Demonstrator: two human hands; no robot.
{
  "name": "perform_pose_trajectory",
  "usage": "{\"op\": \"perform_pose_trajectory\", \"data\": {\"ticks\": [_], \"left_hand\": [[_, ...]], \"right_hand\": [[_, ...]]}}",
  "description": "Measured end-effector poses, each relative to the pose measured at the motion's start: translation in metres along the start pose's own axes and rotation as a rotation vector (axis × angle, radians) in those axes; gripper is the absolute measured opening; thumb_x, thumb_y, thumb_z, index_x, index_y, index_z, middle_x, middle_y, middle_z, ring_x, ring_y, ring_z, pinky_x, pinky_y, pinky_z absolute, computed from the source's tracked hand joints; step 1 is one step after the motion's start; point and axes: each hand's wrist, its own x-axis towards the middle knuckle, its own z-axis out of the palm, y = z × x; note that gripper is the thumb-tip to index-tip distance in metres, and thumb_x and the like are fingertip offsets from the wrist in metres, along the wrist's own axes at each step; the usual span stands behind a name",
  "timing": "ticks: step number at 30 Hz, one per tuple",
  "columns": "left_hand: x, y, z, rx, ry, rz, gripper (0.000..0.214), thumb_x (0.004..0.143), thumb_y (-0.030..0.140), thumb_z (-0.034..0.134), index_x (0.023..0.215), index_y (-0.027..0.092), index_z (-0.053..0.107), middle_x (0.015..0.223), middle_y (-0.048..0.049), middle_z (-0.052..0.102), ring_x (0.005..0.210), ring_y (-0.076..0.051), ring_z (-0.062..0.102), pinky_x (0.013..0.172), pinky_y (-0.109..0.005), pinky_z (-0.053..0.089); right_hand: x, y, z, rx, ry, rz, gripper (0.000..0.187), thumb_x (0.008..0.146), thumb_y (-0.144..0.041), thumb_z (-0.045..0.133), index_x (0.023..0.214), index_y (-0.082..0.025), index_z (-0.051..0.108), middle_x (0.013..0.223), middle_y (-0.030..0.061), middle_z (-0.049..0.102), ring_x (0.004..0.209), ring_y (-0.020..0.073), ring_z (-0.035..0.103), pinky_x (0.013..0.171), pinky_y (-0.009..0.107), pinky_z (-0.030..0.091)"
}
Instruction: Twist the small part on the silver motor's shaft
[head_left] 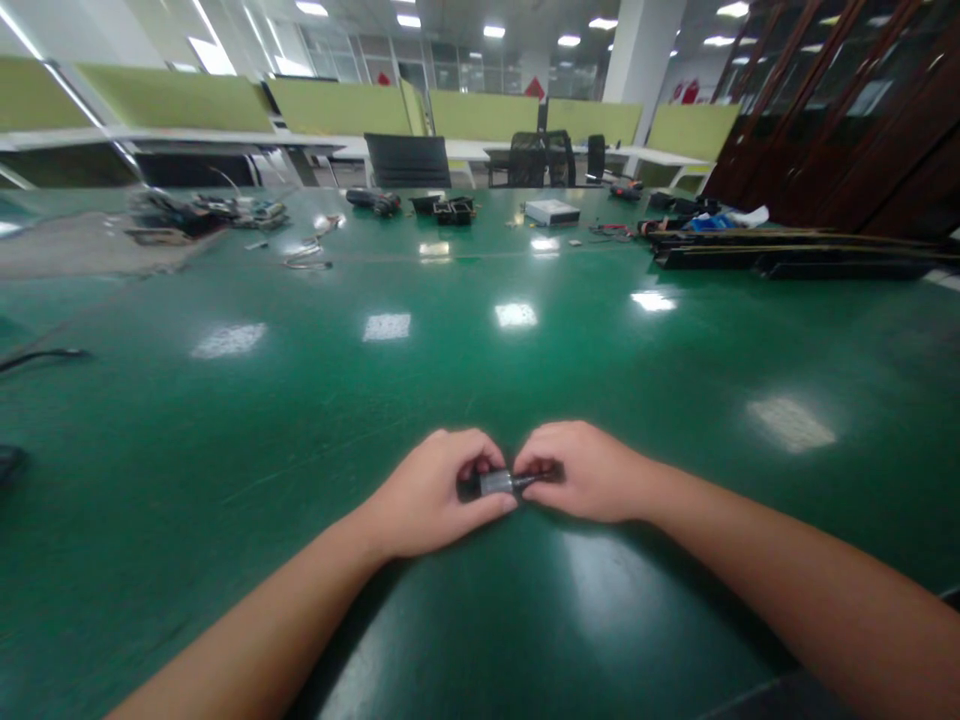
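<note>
Both my hands rest close together on the green table near its front edge. My left hand is curled shut around a small grey and black cylindrical part. My right hand is also closed, pinching the dark thin end of the same part from the right. The fingers cover most of the part, so its full shape is hidden.
At the far side of the table lie a heap of parts and cables, small black components, a grey box and long black rails. A black cable lies at the left edge. Chairs and green partitions stand behind.
</note>
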Motion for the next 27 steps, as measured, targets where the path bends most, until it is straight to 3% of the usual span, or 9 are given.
{"op": "perform_pose_trajectory", "data": {"ticks": [27], "left_hand": [[-0.0008, -0.0019, 0.0016, 0.000, 0.000, -0.034, 0.020, 0.083, 0.038, 0.072, 0.095, 0.023, 0.066, 0.083, 0.0013, 0.066, 0.073, -0.017, 0.059, 0.070, -0.030, 0.041]], "right_hand": [[-0.0010, -0.0016, 0.0009, -0.066, 0.002, -0.058, 0.012, 0.083, -0.022, 0.071, 0.094, -0.018, 0.071, 0.083, 0.0011, 0.068, 0.078, 0.0149, 0.058, 0.074, 0.028, 0.042]]}}
